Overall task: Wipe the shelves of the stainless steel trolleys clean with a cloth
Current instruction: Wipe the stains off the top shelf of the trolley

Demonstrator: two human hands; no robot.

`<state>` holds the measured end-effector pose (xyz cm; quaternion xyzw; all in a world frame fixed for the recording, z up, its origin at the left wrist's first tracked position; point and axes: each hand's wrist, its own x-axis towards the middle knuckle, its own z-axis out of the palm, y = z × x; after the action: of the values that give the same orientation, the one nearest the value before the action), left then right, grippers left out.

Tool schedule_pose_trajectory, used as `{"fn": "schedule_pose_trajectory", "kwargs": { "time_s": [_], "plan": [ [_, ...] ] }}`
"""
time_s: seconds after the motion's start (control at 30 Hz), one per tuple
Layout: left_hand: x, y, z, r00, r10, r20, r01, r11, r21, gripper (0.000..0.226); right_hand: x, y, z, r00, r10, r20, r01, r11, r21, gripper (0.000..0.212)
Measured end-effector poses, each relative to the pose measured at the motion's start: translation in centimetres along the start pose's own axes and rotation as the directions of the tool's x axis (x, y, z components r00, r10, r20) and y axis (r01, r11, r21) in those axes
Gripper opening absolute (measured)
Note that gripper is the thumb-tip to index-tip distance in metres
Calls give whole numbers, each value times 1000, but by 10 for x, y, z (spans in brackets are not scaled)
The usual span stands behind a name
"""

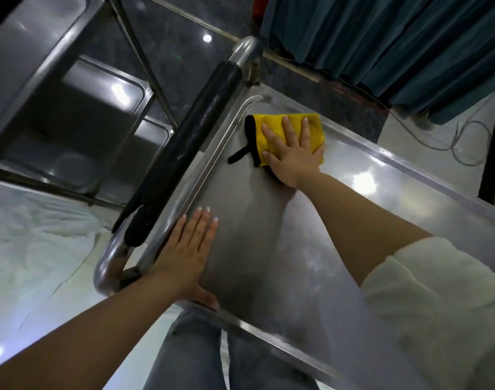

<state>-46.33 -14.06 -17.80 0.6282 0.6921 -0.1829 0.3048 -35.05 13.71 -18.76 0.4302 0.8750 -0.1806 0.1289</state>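
Observation:
A yellow cloth (271, 123) with a black edge and loop lies on the top shelf (269, 235) of a stainless steel trolley, near its far left corner. My right hand (292, 153) presses flat on the cloth with the fingers spread. Near the front left corner my left hand (187, 254) rests flat on the shelf, fingers together, thumb over the front rim, holding nothing.
The trolley's handle bar (184, 153), wrapped in black padding, runs along the shelf's left side. A second steel trolley (72, 108) with lower shelves stands to the left. Teal curtains (395, 46) and a loose cable (451, 144) are at the back right. White sheeting (35, 243) lies at the left.

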Motion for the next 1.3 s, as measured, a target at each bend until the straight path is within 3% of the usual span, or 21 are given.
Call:
{"fn": "schedule_pose_trajectory", "kwargs": {
  "time_s": [0.2,0.43,0.6,0.93,1.07,1.17,1.3],
  "plan": [
    [-2,3,-6,1000,-14,14,14,999,37,153,-1,25,-7,999,-44,-26,44,999,-8,57],
    [-2,5,-8,1000,-23,21,22,999,43,155,-80,103,6,960,262,-103,-253,963,86,56],
    [-2,3,-5,1000,-21,2,21,999,32,158,-116,75,30,920,383,-84,-372,921,117,56],
    [-14,4,-7,993,8,-119,10,988,154,156,-168,-65,80,984,177,-28,-177,984,22,61],
    [-30,9,2,977,2,-213,40,980,194,143,-203,-67,93,994,96,-45,-98,994,-39,61],
    [-48,2,21,962,-73,-264,108,987,121,127,-247,-45,103,997,37,-63,-44,993,-113,58],
    [-75,-9,53,969,-83,-232,88,996,13,115,-283,-45,112,978,195,-73,-200,977,-76,58]
  ]
}}
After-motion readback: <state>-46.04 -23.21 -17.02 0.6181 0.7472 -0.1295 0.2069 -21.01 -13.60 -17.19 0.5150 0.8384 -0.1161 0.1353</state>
